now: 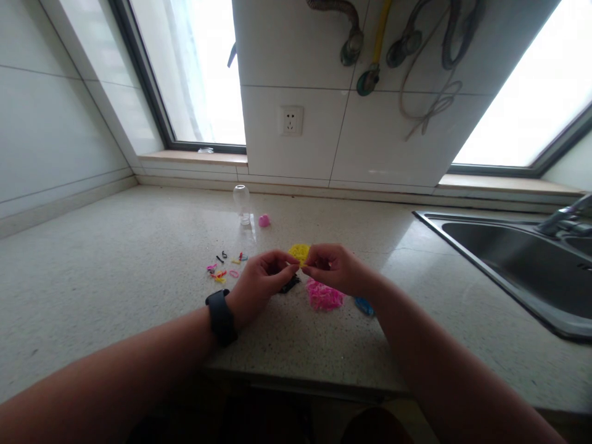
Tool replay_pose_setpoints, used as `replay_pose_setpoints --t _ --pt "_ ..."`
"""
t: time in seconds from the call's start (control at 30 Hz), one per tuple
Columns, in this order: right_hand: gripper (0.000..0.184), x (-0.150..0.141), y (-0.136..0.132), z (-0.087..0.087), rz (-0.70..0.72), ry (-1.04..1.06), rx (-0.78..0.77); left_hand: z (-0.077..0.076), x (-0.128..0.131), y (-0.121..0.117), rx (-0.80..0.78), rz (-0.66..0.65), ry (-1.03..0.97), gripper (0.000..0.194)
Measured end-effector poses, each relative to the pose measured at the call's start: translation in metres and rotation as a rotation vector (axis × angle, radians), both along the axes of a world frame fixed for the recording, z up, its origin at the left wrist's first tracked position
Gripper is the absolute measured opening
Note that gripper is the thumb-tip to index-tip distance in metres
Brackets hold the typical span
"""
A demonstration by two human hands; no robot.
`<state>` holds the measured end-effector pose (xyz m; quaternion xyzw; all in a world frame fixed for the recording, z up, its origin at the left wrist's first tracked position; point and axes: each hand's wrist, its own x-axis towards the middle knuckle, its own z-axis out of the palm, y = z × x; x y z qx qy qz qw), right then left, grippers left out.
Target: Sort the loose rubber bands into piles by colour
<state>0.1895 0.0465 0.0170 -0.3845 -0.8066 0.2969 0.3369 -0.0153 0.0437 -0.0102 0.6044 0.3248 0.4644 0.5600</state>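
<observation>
My left hand (271,274) and my right hand (333,265) are both closed in a pinch, fingertips almost meeting above the counter. A bit of yellow that looks like a small rubber band (301,265) shows between them. Just behind the fingers lies a pile of yellow rubber bands (298,251). A pink pile (325,295) sits below my right hand, and a blue pile (364,306) is partly covered by my right forearm. Black bands (291,283) lie beside my left fingers, partly hidden. Left of my left hand, mixed-colour bands (217,271) are scattered loosely.
A clear plastic bottle (241,205) stands upside down toward the back, with a pink cap (264,220) beside it. A steel sink (518,259) with a faucet (567,216) is set into the counter (115,265) at right. The tiled wall carries a socket (291,121).
</observation>
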Motion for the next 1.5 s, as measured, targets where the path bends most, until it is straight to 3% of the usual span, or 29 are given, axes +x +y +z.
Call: replay_pose_setpoints --t 0.33,0.43,0.63,1.0,1.23,1.5 --pt "0.020 -0.0050 -0.0025 0.0033 -0.026 -0.069 0.038 0.0025 0.0030 -0.0036 -0.054 -0.003 -0.018 0.028" --pt "0.012 -0.0043 -0.0026 0.0001 -0.037 -0.081 0.089 0.0046 0.0037 -0.0040 -0.077 -0.002 -0.027 0.030" --pt "0.010 -0.0049 -0.0025 -0.0029 -0.061 0.031 0.120 0.0046 0.0033 -0.0028 -0.085 -0.008 -0.029 0.030" --pt "0.023 -0.0041 0.0041 -0.0020 -0.057 0.318 -0.066 0.0014 0.0027 -0.0017 -0.053 0.001 -0.028 0.031" --pt "0.027 -0.0035 0.0064 0.0024 -0.077 0.620 -0.290 -0.0002 0.0027 -0.0031 -0.057 -0.023 -0.004 0.031" --pt "0.026 -0.0020 0.0070 0.0064 -0.107 0.721 -0.332 -0.0002 0.0021 -0.0046 -0.022 -0.034 0.033 0.030"
